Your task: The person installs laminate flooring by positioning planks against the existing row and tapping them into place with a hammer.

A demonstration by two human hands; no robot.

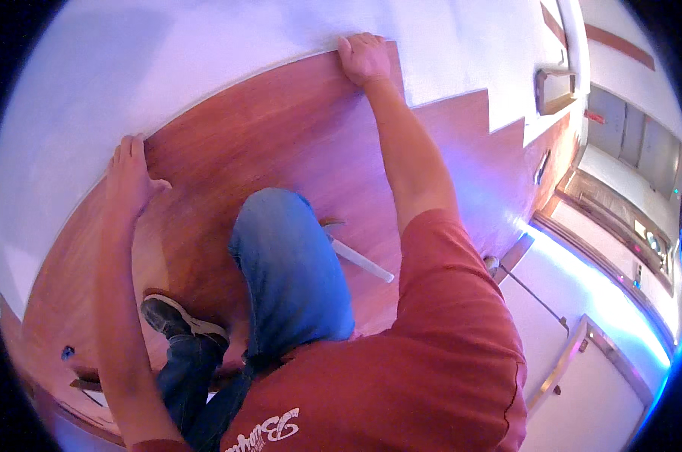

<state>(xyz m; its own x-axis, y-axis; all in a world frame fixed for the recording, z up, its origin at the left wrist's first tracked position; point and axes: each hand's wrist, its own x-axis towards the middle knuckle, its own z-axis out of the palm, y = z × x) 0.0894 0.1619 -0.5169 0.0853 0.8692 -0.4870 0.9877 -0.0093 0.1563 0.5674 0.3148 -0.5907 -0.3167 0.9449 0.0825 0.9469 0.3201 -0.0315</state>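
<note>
A long reddish-brown wood floor plank (258,98) lies along the far edge of the laid floor. My left hand (130,177) is at its left end, fingers over the far edge and thumb apart on the wood. Farther right, my right hand (365,59) curls over the same edge near the right end, thumb to its left. Both seem to grip the plank; their fingertips are hidden behind the edge. By my bent knee (292,264) lies a hammer-like tool with a pale handle (362,260), partly covered by the leg.
White underlayment (243,34) stretches beyond the planks. Plank ends form steps (488,117) to the right. A small rectangular frame (556,90) and a dark slim tool (542,167) lie farther right. A small dark-blue object (68,352) is at lower left. A white panel door (593,384) stands lower right.
</note>
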